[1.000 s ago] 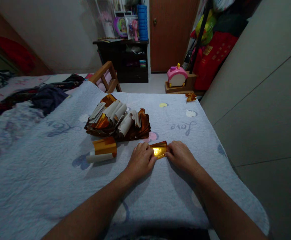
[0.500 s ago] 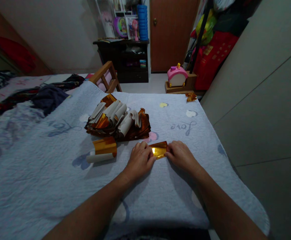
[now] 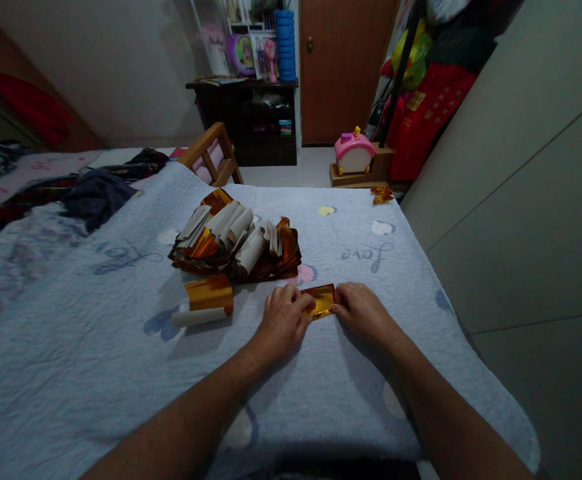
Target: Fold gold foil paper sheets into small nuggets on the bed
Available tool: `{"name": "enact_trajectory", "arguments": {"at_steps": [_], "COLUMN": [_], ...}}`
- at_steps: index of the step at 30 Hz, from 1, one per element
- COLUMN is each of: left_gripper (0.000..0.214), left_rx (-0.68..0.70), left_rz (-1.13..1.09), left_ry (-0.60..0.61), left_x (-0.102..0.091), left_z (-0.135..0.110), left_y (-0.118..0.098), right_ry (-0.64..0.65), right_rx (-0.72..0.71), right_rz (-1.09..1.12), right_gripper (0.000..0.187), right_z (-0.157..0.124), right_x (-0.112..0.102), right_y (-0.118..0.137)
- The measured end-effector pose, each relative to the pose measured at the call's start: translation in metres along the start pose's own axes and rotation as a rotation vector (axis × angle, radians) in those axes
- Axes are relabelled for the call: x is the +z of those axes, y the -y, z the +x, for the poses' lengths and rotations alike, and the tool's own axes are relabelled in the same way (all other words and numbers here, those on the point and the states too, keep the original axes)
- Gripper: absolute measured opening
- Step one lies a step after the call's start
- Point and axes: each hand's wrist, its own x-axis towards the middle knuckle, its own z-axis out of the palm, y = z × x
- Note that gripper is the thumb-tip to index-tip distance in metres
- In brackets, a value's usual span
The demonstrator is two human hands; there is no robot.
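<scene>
A small piece of shiny gold foil paper (image 3: 325, 300) lies low over the bedspread between my two hands, its long edges turned up. My left hand (image 3: 285, 312) grips its left end, with fingers curled over the foil. At the right end, my right hand (image 3: 359, 308) pinches the edge between thumb and fingers. The parts of the paper under my fingers are hidden. To the left lies a single curled gold sheet (image 3: 209, 293) with a white back. Behind it sits a heap of gold and white papers (image 3: 235, 237), many of them curled or folded.
A pale blue quilted bedspread (image 3: 121, 373) covers the surface. A small folded gold piece (image 3: 382, 195) rests at its far right corner. Dark clothes (image 3: 98, 197) lie at left. Beyond stand a wooden chair (image 3: 215, 157), a dark cabinet (image 3: 251, 127) and a pink toy (image 3: 355, 152).
The fingers of my left hand have shifted slightly right over the foil, covering more of its left part. The bright glare on the foil has dimmed. My right hand stays nearly still.
</scene>
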Motion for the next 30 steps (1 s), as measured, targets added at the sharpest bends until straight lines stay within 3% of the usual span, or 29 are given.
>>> {"name": "enact_trajectory", "arguments": {"at_steps": [15, 24, 30], "left_gripper": [0.014, 0.024, 0.025], "left_rx": [0.374, 0.387, 0.381], "left_rz": [0.052, 0.073, 0.079], "left_ry": [-0.068, 0.029, 0.040], "left_x": [0.012, 0.010, 0.009], "left_z": [0.002, 0.001, 0.001], "left_y": [0.012, 0.015, 0.014], "right_ry": [0.010, 0.037, 0.046], "right_rx": [-0.004, 0.022, 0.016], "right_rz": [0.034, 0.283, 0.232], "right_gripper": [0.009, 0.019, 0.014], "right_z": [0.001, 0.001, -0.003], "right_x": [-0.002, -0.016, -0.015], "right_y": [0.000, -0.007, -0.009]}}
